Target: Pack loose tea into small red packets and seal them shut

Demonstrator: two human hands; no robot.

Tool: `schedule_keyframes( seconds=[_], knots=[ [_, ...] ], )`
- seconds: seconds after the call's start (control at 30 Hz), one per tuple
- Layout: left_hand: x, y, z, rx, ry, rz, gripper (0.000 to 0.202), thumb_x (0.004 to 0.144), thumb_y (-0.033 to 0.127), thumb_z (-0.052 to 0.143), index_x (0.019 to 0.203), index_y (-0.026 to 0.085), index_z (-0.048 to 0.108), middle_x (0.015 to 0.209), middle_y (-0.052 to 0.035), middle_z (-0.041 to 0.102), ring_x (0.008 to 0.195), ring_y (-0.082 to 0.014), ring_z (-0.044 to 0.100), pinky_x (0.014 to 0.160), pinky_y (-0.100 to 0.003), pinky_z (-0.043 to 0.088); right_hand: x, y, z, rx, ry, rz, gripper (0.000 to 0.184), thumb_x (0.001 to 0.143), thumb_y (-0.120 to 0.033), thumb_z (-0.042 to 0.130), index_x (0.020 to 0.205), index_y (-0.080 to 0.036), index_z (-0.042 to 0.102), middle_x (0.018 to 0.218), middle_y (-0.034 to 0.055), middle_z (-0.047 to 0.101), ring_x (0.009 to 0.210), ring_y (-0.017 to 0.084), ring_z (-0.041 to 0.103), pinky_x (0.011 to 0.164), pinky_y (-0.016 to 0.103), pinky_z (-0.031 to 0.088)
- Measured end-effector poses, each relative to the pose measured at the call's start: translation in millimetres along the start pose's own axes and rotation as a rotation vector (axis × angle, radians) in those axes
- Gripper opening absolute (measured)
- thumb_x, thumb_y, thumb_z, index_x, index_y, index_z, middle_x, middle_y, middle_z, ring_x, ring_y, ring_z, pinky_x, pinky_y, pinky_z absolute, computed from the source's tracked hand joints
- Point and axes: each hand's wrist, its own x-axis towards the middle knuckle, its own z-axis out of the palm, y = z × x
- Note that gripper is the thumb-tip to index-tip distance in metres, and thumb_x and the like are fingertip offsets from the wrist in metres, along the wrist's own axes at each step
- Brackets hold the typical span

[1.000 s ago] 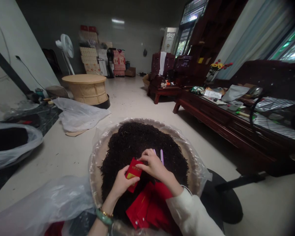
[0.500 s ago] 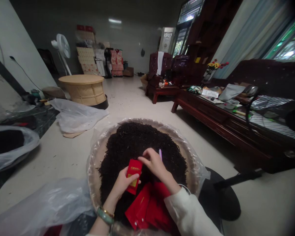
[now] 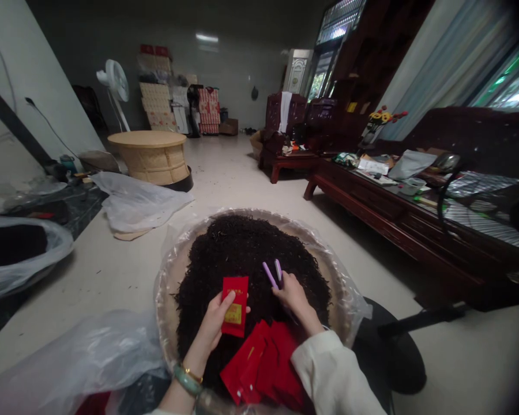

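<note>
A wide round basket (image 3: pixel 168 276) lined with clear plastic holds a heap of dark dried tea leaves (image 3: pixel 242 248). My left hand (image 3: pixel 214 320) grips a small red packet (image 3: pixel 234 305) upright over the leaves. My right hand (image 3: pixel 294 294) is closed on purple tweezers (image 3: pixel 273 272), their two prongs pointing up and away from me just right of the packet. A pile of more red packets (image 3: pixel 263 363) lies at the near edge of the basket, under my right wrist and white sleeve.
Crumpled clear plastic (image 3: pixel 78 357) lies at the near left, and another sheet (image 3: pixel 138 202) on the floor ahead. A bag of dark leaves (image 3: pixel 12 248) sits at the left. A round wooden table (image 3: pixel 149 153) and fan (image 3: pixel 115 83) stand beyond. A dark wooden bench (image 3: pixel 398 213) runs along the right.
My right hand has let go of the packet's top and moved right, with the purple tweezers now clearly showing. My left hand has turned the red packet more upright.
</note>
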Motion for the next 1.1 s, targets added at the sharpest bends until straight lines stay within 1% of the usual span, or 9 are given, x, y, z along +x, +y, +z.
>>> schedule_keyframes(
  seconds=[0.07,0.2,0.33,0.43,0.5,0.6,0.73,0.9,1.1],
  knots=[
    [0,0,-0.4,0.008,-0.013,0.011,0.053,0.061,0.044,0.081,0.099,0.013,0.062,0.096,-0.0128,0.074,0.073,-0.0246,0.073,0.063,-0.030,0.057,1,1,2,0.024,0.014,-0.022,0.037,0.074,-0.022,0.061,0.109,-0.012,0.057,0.099,0.0111,0.058,0.081,0.021,0.062,0.068,0.028,0.043],
    [-3,2,0.4,-0.039,-0.036,-0.023,0.055,0.062,0.049,0.079,0.100,0.014,0.062,0.095,-0.0124,0.075,0.073,-0.0247,0.073,0.065,-0.032,0.057,3,2,4,0.100,0.055,-0.075,0.044,0.075,-0.018,0.059,0.117,-0.012,0.054,0.102,0.0117,0.058,0.087,0.022,0.061,0.073,0.029,0.044],
    [-4,4,1.5,-0.061,0.000,-0.031,0.056,0.065,0.057,0.073,0.097,0.013,0.064,0.090,-0.0122,0.076,0.074,-0.0261,0.073,0.067,-0.034,0.058,2,-3,-11,0.225,0.056,-0.176,0.040,0.084,-0.032,0.056,0.119,-0.013,0.057,0.103,0.0119,0.064,0.093,0.024,0.061,0.080,0.032,0.046],
    [-4,4,1.1,-0.045,0.009,-0.024,0.059,0.060,0.059,0.077,0.095,0.013,0.065,0.085,-0.0103,0.076,0.072,-0.0263,0.073,0.067,-0.035,0.057,-7,-12,-34,0.451,-0.083,-0.319,0.042,0.090,-0.041,0.047,0.121,-0.015,0.059,0.104,0.0094,0.068,0.091,0.024,0.062,0.079,0.034,0.048],
    [-4,4,0.7,-0.027,-0.005,-0.017,0.060,0.057,0.058,0.078,0.094,0.012,0.066,0.080,-0.0095,0.076,0.071,-0.0258,0.073,0.067,-0.034,0.057,-16,-20,-49,0.536,-0.201,-0.416,0.047,0.088,-0.044,0.050,0.122,-0.014,0.060,0.105,0.0083,0.069,0.090,0.024,0.062,0.079,0.034,0.047],
    [-4,4,0.4,-0.007,-0.029,0.000,0.057,0.058,0.056,0.079,0.092,0.011,0.068,0.077,-0.0086,0.075,0.071,-0.0242,0.072,0.069,-0.034,0.056,-28,-30,-67,0.511,-0.281,-0.499,0.049,0.082,-0.047,0.059,0.118,-0.014,0.064,0.105,0.0077,0.070,0.088,0.024,0.062,0.077,0.032,0.046],
    [-2,0,0.2,0.049,-0.030,0.050,0.054,0.060,0.055,0.077,0.091,0.011,0.070,0.079,-0.0076,0.076,0.071,-0.0221,0.070,0.069,-0.031,0.054,-36,-43,-77,0.421,-0.306,-0.543,0.048,0.078,-0.050,0.064,0.112,-0.015,0.068,0.095,0.0059,0.071,0.079,0.021,0.061,0.069,0.027,0.044],
    [-2,-1,0.2,0.171,0.015,0.119,0.055,0.060,0.056,0.076,0.093,0.012,0.070,0.079,-0.0062,0.075,0.070,-0.0216,0.068,0.065,-0.030,0.051,-37,-54,-78,0.334,-0.286,-0.534,0.041,0.079,-0.049,0.064,0.103,-0.017,0.072,0.086,0.0035,0.072,0.073,0.020,0.060,0.064,0.025,0.040],
    [-4,1,1.7,0.219,0.016,0.111,0.052,0.058,0.052,0.077,0.093,0.014,0.067,0.078,-0.0051,0.074,0.068,-0.0204,0.068,0.062,-0.028,0.050,-37,-59,-74,0.281,-0.286,-0.548,0.035,0.084,-0.049,0.058,0.093,-0.019,0.075,0.070,-0.0012,0.066,0.062,0.014,0.053,0.057,0.022,0.032]
  ],
)
